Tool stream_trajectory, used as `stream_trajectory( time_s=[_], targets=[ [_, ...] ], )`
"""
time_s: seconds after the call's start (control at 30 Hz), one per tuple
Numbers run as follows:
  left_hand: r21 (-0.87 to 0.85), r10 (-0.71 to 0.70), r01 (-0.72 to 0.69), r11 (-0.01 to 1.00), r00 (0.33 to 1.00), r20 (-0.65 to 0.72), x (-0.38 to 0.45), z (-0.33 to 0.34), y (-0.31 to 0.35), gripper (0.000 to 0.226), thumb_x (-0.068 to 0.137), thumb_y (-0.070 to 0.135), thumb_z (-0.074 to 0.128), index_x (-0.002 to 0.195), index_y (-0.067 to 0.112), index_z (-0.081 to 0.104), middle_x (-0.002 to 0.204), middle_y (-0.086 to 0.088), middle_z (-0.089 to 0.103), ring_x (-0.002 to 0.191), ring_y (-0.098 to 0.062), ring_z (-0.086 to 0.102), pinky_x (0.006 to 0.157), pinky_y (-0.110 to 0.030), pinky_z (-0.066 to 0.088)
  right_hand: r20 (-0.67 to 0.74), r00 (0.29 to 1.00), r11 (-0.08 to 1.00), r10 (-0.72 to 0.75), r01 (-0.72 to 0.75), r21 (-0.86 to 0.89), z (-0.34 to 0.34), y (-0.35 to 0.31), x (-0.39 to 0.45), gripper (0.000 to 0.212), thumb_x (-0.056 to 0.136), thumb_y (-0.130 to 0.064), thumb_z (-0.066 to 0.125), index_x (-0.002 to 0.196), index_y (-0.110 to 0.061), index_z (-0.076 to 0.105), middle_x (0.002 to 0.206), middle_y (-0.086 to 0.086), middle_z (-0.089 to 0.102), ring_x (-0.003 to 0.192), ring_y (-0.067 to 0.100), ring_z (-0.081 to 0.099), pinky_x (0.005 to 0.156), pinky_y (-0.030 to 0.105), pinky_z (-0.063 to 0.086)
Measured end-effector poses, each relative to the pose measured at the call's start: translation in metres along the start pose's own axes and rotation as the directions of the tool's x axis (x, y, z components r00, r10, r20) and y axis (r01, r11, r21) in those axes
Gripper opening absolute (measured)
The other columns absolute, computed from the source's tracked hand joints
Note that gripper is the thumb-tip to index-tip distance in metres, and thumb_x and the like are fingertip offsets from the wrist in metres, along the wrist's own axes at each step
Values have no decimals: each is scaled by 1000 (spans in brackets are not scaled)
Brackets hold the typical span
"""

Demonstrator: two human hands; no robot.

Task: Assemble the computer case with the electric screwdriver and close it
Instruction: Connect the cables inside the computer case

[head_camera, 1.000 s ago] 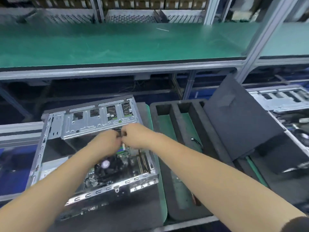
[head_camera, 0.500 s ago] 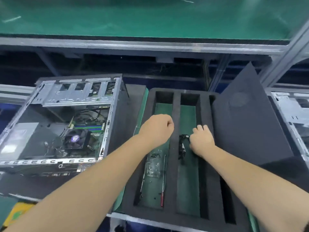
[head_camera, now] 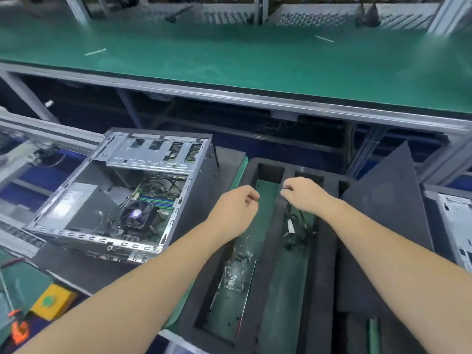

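Note:
The open computer case point(head_camera: 76, 198) lies on its side at the left, on a black foam pad, with its motherboard and CPU fan point(head_camera: 136, 213) exposed. Both hands are over the black foam tray point(head_camera: 328, 251) to its right. My right hand point(head_camera: 305, 195) pinches a black cable point(head_camera: 290, 226), which hangs down into the tray's middle slot. My left hand point(head_camera: 235, 208) hovers over the left slot with curled fingers, thumb against fingertips, and nothing visible in it. A clear plastic bag point(head_camera: 236, 272) lies in that slot below it. No electric screwdriver is in view.
A dark foam panel point(head_camera: 390, 205) leans at the tray's right side, with another metal case point(head_camera: 457, 226) beyond it. A green-topped shelf point(head_camera: 229, 60) runs across above the bench. A yellow box with a green button point(head_camera: 51, 301) sits at the lower left.
Both hands left the inside of the case and moved right to the foam tray. My right hand took hold of the black cable and lifted it up the slot.

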State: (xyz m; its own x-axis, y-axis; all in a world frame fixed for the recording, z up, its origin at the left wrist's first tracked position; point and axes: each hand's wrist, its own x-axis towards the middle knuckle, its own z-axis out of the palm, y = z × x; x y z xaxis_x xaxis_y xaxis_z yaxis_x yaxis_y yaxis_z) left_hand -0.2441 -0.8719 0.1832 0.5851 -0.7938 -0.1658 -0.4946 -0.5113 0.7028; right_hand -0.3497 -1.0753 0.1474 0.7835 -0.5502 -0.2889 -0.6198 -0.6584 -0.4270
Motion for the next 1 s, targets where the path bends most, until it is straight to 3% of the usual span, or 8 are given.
stream_trajectory(
  time_s=[0.17,0.27,0.43,0.57,0.67,0.77,0.9,1.0],
  targets=[
    [-35,32,-32,999,999,-3,21,-44,10,53,96,36,59,146,29,46,140,8,57,118,-9,57,101,-27,44,80,979,982,-189,188,16,-103,-80,-11,26,98,-31,60,78,-21,75,66,-1,62,41,12,51,47,26,47],
    [-72,85,-80,994,994,73,26,-67,12,77,90,55,64,156,35,30,154,13,44,135,-6,45,101,-22,33,105,947,944,-303,283,172,-154,-128,-30,22,93,-27,65,77,-19,77,57,7,47,50,22,42,50,29,46],
    [-272,113,-162,949,976,-186,25,-101,8,25,93,40,62,115,41,50,104,7,66,69,10,59,55,-7,45,30,905,817,-425,369,443,-189,-196,-43,22,93,-25,66,82,-8,75,57,3,34,49,19,29,48,27,39],
    [-742,10,-107,661,991,-133,24,-148,-15,6,99,12,57,104,12,55,92,-15,72,75,-21,71,64,-38,59,-222,925,754,-308,380,536,-170,-226,-25,21,95,-25,71,84,-7,75,59,5,47,47,18,41,50,30,46],
    [-862,12,-97,498,994,-104,21,-181,-37,7,103,13,55,103,6,56,88,-15,70,65,-21,68,59,-36,58,-216,963,594,-161,269,758,-132,-239,-11,30,93,-37,79,108,-14,68,95,12,69,73,20,70,73,38,60],
    [-843,33,-74,533,997,-67,21,-201,-53,20,104,26,56,111,8,63,82,-5,76,61,-17,70,55,-31,56,-62,991,653,-119,125,747,-83,-257,-6,46,88,-57,74,123,-29,62,127,5,69,113,17,69,92,42,57],
    [-756,131,-74,650,991,15,30,-209,-63,39,105,44,49,105,10,67,75,-6,71,60,-21,65,59,-33,52,-52,993,624,-109,109,773,-40,-283,-9,30,104,-42,63,97,-14,70,87,7,71,79,20,69,82,44,56],
    [-754,165,13,657,973,161,33,-202,-56,55,103,57,37,79,19,69,65,-6,65,51,-19,57,52,-32,53,-168,980,617,104,69,784,-34,-287,-21,22,106,-25,60,98,-6,66,76,11,70,66,23,68,64,37,60]
  ],
)
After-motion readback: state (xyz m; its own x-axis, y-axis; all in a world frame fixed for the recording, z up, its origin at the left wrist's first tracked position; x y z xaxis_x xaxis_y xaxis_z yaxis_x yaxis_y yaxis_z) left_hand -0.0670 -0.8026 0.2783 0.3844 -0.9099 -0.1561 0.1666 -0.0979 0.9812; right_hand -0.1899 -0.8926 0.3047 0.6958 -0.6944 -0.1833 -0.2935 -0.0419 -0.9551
